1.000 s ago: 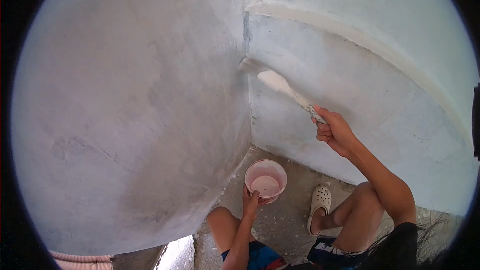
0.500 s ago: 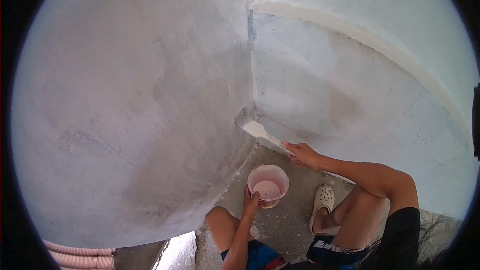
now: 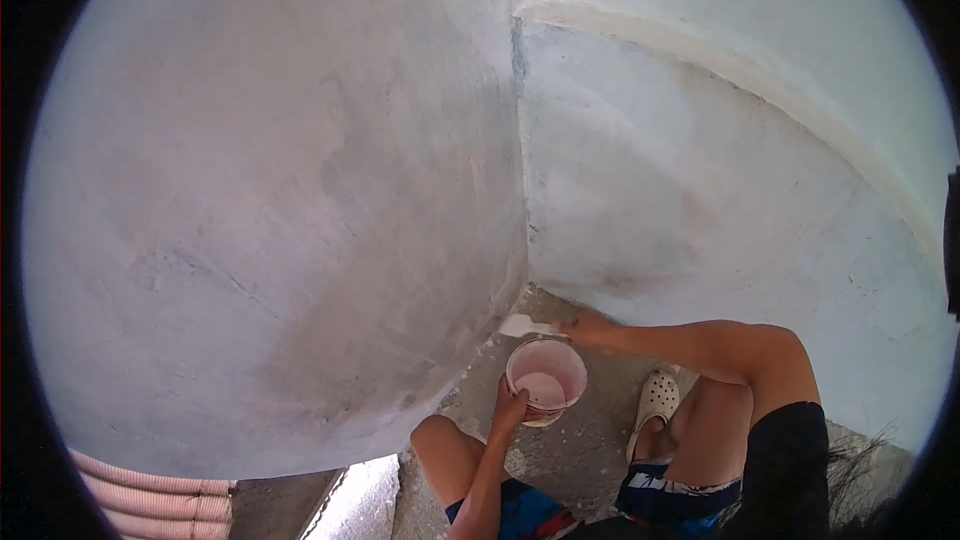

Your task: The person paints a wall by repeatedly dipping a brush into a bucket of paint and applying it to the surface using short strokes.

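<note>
- Left hand (image 3: 511, 406) is clamping the pink-stained bucket (image 3: 562, 368) by its rim;
- its lower marking (image 3: 544, 422) is looking too small to read;
- right hand (image 3: 588, 328) is gripping the pale brush (image 3: 522, 326) just beyond the bucket.

Two items in use. Brush (image 3: 524, 325): flat, wide pale head narrowing to a slim handle, gripped at the handle end by the right hand (image 3: 585, 329). Lying near level, head pointing left, low by the wall corner (image 3: 528, 275), just past the bucket's far rim. Bristles too blurred to tell if they touch anything. Bucket (image 3: 557, 359): small, round, pinkish inside, mouth up, shallow pale layer at the bottom, red and yellow marks low outside. Left hand (image 3: 511, 406) has its near-left rim, thumb inside.
</note>
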### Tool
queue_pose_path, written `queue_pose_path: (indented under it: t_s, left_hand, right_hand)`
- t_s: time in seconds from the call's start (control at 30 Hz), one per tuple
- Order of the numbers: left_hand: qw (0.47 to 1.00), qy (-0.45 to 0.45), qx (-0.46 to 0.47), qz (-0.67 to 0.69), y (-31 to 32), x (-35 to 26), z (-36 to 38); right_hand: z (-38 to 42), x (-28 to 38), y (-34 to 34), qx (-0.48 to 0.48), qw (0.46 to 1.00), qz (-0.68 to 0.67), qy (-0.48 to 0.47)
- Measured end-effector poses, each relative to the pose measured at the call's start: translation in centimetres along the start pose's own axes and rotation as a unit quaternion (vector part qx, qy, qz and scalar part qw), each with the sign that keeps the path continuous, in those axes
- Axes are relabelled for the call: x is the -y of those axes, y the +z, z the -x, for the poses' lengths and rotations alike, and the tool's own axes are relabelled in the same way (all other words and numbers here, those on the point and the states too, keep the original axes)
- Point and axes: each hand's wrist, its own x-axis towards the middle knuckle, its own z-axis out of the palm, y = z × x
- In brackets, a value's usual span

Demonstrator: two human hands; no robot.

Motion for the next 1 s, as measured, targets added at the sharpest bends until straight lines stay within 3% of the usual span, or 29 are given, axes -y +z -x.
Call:
queue_pose_path:
  t_s: [0.07,0.17,0.47,0.6,0.7,0.77,1.0]
  left_hand:
    - [1.000,0.005,0.007,-0.013,0.0,0.4,-0.2]
    - [0.999,0.034,0.015,-0.009,-0.2,1.3,-0.8]
    - [0.999,0.036,0.025,-0.014,0.6,1.5,-1.1]
    - [0.999,0.009,0.014,-0.029,1.0,0.5,-0.3]
    - [0.998,0.055,0.024,0.000,0.5,1.4,-0.6]
    - [0.999,0.026,0.019,-0.007,0.1,1.1,-0.6]
    - [1.000,0.017,-0.010,0.001,-0.4,-0.1,0.2]
  right_hand:
    - [0.7,2.3,-0.6,0.038,0.987,-0.158,-0.009]
    - [1.6,3.3,-2.1,0.047,0.968,-0.248,-0.003]
    - [3.6,3.6,-7.3,-0.029,0.932,-0.361,0.007]
    - [3.2,2.7,-7.4,-0.036,0.927,-0.374,0.011]
    - [2.5,1.7,-6.8,-0.063,0.933,-0.353,0.028]
    - [0.7,0.5,-6.7,-0.035,0.959,-0.271,0.078]
    - [0.2,2.4,-2.3,0.094,0.980,-0.175,0.024]
